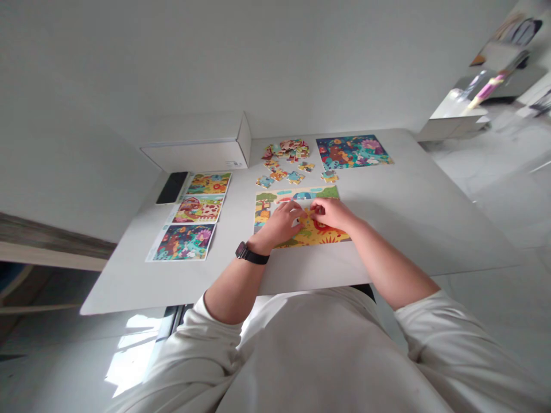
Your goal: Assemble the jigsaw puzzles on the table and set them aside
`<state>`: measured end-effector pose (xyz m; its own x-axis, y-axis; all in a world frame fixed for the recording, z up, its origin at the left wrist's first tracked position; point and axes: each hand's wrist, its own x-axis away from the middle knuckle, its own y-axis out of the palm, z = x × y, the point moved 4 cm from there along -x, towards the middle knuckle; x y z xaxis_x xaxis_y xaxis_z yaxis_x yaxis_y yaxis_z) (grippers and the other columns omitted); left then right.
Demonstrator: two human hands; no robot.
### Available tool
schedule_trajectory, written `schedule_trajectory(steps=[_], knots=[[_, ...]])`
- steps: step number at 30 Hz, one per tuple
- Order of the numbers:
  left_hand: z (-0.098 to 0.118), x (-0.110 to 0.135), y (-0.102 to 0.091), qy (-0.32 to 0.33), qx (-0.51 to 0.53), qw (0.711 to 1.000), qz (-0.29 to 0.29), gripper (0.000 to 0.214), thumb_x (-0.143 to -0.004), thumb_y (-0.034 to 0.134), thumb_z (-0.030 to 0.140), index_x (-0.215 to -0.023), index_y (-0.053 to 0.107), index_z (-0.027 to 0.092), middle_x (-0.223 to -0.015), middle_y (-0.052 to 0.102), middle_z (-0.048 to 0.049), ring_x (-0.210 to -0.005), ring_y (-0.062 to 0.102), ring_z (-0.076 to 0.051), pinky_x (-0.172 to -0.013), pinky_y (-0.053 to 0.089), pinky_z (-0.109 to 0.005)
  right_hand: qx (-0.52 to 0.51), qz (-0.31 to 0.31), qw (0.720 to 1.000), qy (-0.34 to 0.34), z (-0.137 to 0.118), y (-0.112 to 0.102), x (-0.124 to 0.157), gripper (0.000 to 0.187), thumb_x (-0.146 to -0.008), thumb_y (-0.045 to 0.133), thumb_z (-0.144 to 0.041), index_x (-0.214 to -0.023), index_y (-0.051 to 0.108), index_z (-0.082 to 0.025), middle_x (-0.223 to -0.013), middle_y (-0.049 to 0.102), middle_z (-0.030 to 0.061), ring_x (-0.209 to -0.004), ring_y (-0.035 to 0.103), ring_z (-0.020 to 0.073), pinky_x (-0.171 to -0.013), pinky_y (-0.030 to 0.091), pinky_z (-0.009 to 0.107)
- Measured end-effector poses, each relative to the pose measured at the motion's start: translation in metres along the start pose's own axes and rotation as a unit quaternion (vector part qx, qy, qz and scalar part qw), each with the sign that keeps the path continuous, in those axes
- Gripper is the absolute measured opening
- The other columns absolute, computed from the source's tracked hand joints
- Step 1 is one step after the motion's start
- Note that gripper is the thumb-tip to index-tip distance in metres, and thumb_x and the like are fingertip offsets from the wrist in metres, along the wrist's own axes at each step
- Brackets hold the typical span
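On the white table in front of me lies a partly assembled jigsaw puzzle (297, 240), with a yellow ground, animals and trees. My left hand (282, 225), wearing a black watch (251, 253), rests over its middle, with thumb and index finger curled at a small yellow puzzle piece (306, 218). From the other side my right hand (330, 213) pinches at the same spot, its fingers bent inward and partly hiding the piece. Just above the puzzle, several loose pieces (295, 177) lie apart, and one more loose piece (329, 176) sits near the top right corner.
A heap of puzzle pieces (293, 149) lies near the wall. Right of it is a finished-looking dark blue picture puzzle (353, 151). To the left are three printed picture sheets (198, 208), a black phone (172, 188) and a long white box (193, 156).
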<state>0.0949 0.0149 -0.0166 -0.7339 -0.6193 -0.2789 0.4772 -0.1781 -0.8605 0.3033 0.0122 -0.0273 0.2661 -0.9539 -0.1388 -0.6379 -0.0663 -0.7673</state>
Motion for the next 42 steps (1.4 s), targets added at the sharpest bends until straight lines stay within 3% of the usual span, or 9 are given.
schedule_trajectory(steps=[6, 17, 21, 26, 37, 42], knots=[[0.000, -0.001, 0.002, -0.015, -0.006, 1.000, -0.018, 0.028, -0.096, 0.069, 0.022, -0.122, 0.079, 0.024, -0.131, 0.070, -0.0116, -0.124, 0.064, -0.031, -0.116, 0.052, -0.050, 0.078, 0.004, 0.996, -0.038, -0.005, -0.002, 0.000, 0.014, -0.087, 0.079, -0.018, -0.101, 0.078, -0.022, -0.104, 0.079, 0.0064, -0.092, 0.071, 0.0225, -0.088, 0.053, 0.034], [0.001, -0.002, 0.005, -0.015, -0.020, 0.999, -0.032, 0.026, -0.099, 0.064, 0.023, -0.118, 0.081, 0.023, -0.133, 0.073, -0.0126, -0.126, 0.066, -0.032, -0.117, 0.052, -0.054, 0.002, 0.090, 0.996, 0.018, 0.005, -0.020, 0.000, 0.012, -0.095, 0.070, -0.023, -0.101, 0.080, -0.024, -0.102, 0.080, 0.0049, -0.079, 0.069, 0.0182, -0.081, 0.055, 0.031], [0.007, -0.002, 0.005, 0.026, -0.002, 0.999, -0.025, 0.029, -0.100, 0.064, 0.022, -0.123, 0.081, 0.025, -0.140, 0.073, -0.0106, -0.129, 0.067, -0.030, -0.119, 0.051, -0.051, 0.002, 0.092, 0.995, 0.029, 0.005, -0.021, 0.000, 0.013, -0.096, 0.069, -0.024, -0.100, 0.081, -0.024, -0.104, 0.081, 0.0051, -0.080, 0.069, 0.0185, -0.081, 0.055, 0.032], [0.014, -0.002, 0.009, 0.066, 0.005, 0.996, -0.056, 0.030, -0.101, 0.067, 0.027, -0.127, 0.081, 0.027, -0.142, 0.074, -0.0099, -0.131, 0.069, -0.030, -0.119, 0.051, -0.051, 0.008, 0.094, 0.995, 0.031, 0.008, -0.020, -0.001, 0.014, -0.096, 0.068, -0.025, -0.099, 0.082, -0.024, -0.103, 0.082, 0.0049, -0.081, 0.070, 0.0191, -0.079, 0.054, 0.031], [0.016, -0.002, 0.013, 0.054, -0.023, 0.995, -0.075, 0.031, -0.098, 0.070, 0.031, -0.126, 0.082, 0.029, -0.145, 0.074, -0.0080, -0.138, 0.066, -0.032, -0.123, 0.049, -0.051, 0.023, 0.089, 0.995, 0.043, 0.013, -0.018, -0.002, 0.013, -0.096, 0.069, -0.025, -0.097, 0.082, -0.024, -0.101, 0.083, 0.0044, -0.081, 0.071, 0.0191, -0.080, 0.054, 0.031], [0.018, 0.005, 0.015, 0.041, -0.030, 0.994, -0.094, 0.049, -0.092, 0.081, 0.045, -0.137, 0.077, 0.027, -0.153, 0.069, -0.0116, -0.143, 0.060, -0.037, -0.126, 0.044, -0.057, 0.030, 0.075, 0.995, 0.051, 0.012, -0.017, -0.002, 0.013, -0.097, 0.069, -0.025, -0.097, 0.081, -0.024, -0.100, 0.083, 0.0046, -0.081, 0.071, 0.0197, -0.080, 0.054, 0.032]])
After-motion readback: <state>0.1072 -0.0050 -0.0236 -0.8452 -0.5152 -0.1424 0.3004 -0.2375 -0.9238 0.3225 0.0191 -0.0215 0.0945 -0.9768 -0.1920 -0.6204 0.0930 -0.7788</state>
